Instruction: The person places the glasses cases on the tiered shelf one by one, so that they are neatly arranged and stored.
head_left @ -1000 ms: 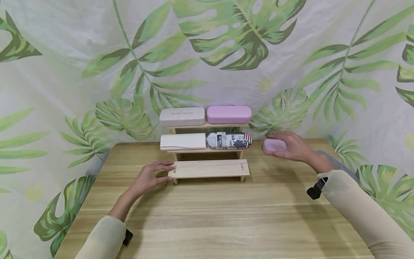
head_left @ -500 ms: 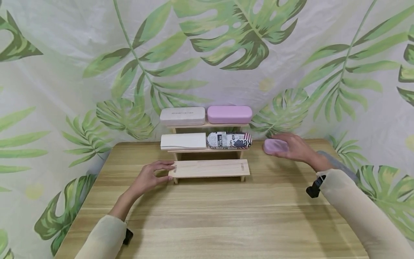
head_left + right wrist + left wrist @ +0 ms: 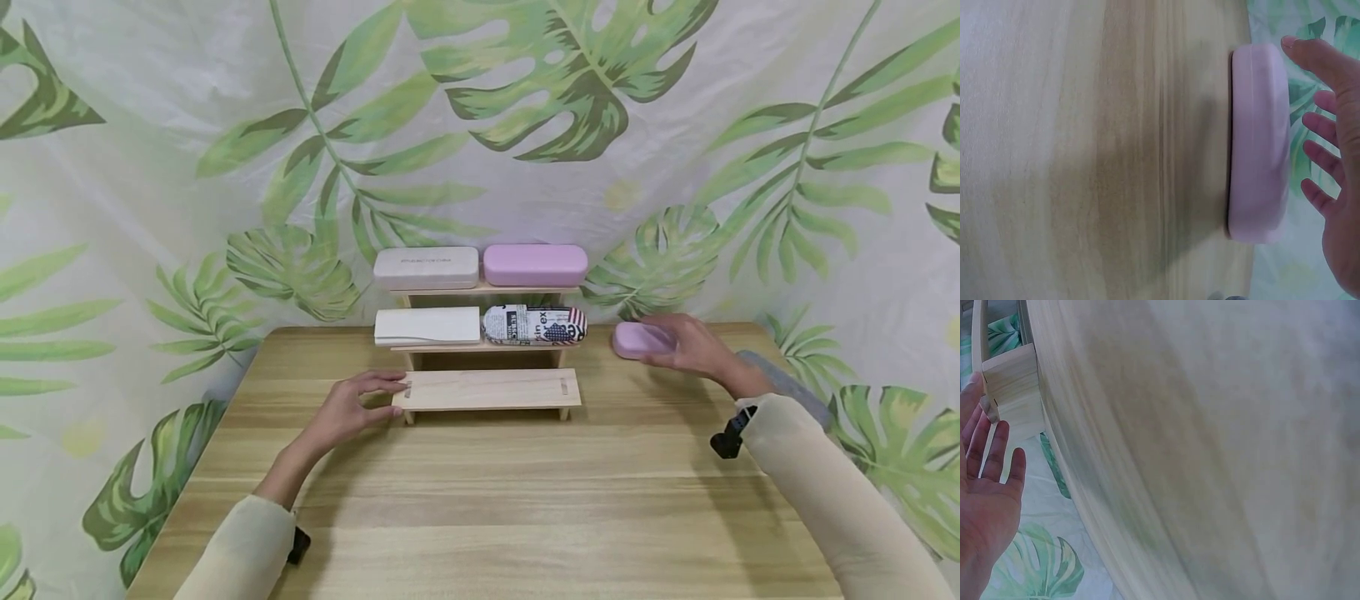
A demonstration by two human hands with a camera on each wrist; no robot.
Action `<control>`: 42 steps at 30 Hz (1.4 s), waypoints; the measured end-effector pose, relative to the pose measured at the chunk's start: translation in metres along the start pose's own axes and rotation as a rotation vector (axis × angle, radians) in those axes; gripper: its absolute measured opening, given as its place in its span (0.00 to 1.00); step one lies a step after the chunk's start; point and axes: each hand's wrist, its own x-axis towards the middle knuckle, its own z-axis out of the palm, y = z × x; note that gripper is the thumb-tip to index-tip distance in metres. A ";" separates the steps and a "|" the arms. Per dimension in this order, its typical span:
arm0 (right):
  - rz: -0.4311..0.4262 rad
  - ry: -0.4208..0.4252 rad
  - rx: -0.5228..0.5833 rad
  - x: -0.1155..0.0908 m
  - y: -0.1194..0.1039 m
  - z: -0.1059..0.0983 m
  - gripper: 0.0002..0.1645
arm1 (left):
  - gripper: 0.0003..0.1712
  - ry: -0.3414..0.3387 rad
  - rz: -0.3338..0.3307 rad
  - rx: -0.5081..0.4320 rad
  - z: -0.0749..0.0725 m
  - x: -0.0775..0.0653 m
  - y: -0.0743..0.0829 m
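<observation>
A wooden three-tier stand (image 3: 486, 391) stands at the back of the table, its lowest tier bare. Straight fingers of my left hand (image 3: 348, 412) touch the left end of that tier; in the left wrist view the hand (image 3: 988, 506) shows its palm with fingers spread. A pink glasses case (image 3: 641, 339) lies on the table right of the stand. My right hand (image 3: 693, 354) is beside it. In the right wrist view, a gap separates the case (image 3: 1260, 144) from the relaxed fingers of the hand (image 3: 1341, 156).
A light grey case (image 3: 426, 268) and a lilac case (image 3: 536, 265) sit on the top tier. The middle tier holds a white case (image 3: 427, 327) and a newspaper-print case (image 3: 534, 325). A grey object (image 3: 787, 385) lies behind my right wrist. Leaf-patterned cloth (image 3: 540, 200) hangs behind.
My right hand has let go of the pink glasses case and drawn slightly right, so more of the case shows. The left hand stays at the stand.
</observation>
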 end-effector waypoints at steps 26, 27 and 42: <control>0.185 -0.009 0.089 0.002 0.020 0.011 0.44 | 0.23 -0.007 -0.017 0.009 -0.002 0.001 0.001; 0.187 -0.008 0.088 0.001 0.021 0.011 0.44 | 0.23 -0.008 -0.019 0.011 -0.002 0.001 0.001; 0.183 0.023 0.081 0.000 0.026 0.016 0.42 | 0.22 -0.003 -0.003 0.011 -0.002 -0.001 0.003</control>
